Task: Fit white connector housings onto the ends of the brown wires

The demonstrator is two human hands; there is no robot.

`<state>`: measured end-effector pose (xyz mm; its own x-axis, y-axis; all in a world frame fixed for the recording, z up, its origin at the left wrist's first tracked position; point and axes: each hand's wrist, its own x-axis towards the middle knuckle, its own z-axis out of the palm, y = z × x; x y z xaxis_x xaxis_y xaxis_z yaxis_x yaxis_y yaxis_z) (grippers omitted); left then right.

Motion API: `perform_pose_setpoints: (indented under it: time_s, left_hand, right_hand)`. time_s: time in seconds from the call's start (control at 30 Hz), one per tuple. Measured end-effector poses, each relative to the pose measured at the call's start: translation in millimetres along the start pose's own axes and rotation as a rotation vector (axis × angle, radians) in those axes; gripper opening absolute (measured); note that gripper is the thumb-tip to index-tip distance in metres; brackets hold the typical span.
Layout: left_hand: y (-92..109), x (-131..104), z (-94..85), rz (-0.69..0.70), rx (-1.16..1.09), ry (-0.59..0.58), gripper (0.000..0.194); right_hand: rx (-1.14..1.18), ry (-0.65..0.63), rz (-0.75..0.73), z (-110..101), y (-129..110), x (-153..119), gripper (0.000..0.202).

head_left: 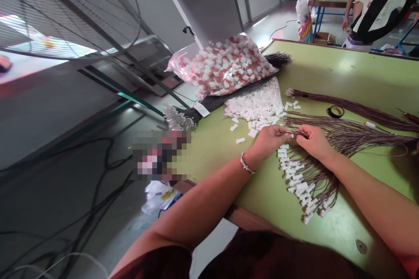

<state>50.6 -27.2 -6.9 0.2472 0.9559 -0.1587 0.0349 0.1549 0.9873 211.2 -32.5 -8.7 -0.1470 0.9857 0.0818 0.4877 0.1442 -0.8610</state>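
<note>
My left hand (269,140) pinches a small white plastic connector (290,135) between thumb and fingers. Close beside it, my right hand (312,141) is closed on thin brown wires (300,131) at their ends. Whether a wire end sits inside the connector is too small to tell. Below both hands, a row of wires with white connectors (301,187) on their ends fans out over the green table (262,213). Loose wires (347,133) of the same bundle stretch off to the right. Just beyond my left hand lies a heap of loose white connectors (258,102).
A clear bag of white and orange parts (225,63) rests on a black wire bundle (216,103) at the table's far left. Another brown bundle (353,107) and a roll of black tape (335,111) lie right. A fan (68,13) stands left; a person (373,17) is behind.
</note>
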Motion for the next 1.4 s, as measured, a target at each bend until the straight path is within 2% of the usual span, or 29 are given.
perform_pose_setpoints:
  time_s: [0.2,0.33,0.5,0.57,0.73,1.03,1.27,1.4]
  left_hand:
    - [-8,6,-1.0,0.048,-0.038,0.016,0.019]
    - [-7,6,-2.2,0.024,-0.029,0.03,0.018]
    - [1,4,-9.1,-0.024,-0.013,-0.104,0.023]
    - [1,4,-10.6,-0.045,-0.015,-0.116,0.024]
    - [-1,6,-7.4,-0.06,-0.117,-0.061,0.019]
    - [-6,6,-0.3,0.045,-0.123,0.09,0.016]
    - [-7,7,-0.3,0.066,-0.077,0.072,0.013]
    - [-12,7,-1.9,0.198,0.055,0.096,0.009]
  right_hand:
    - [0.112,0.043,0.038,0,0,0,0.009]
    - [0.123,0.06,0.063,0,-2,-1,0.009]
    - [0.092,0.085,0.05,1,-1,-1,0.009]
    - [0.079,0.085,0.035,2,0,-1,0.008]
    - [0.079,0.071,0.043,3,-1,-2,0.009]
    - [0.138,0.062,0.126,-1,-3,0,0.01]
    - [0.176,0.098,0.133,-1,-5,0,0.013]
    - [0.238,0.072,0.156,-1,-3,0,0.013]
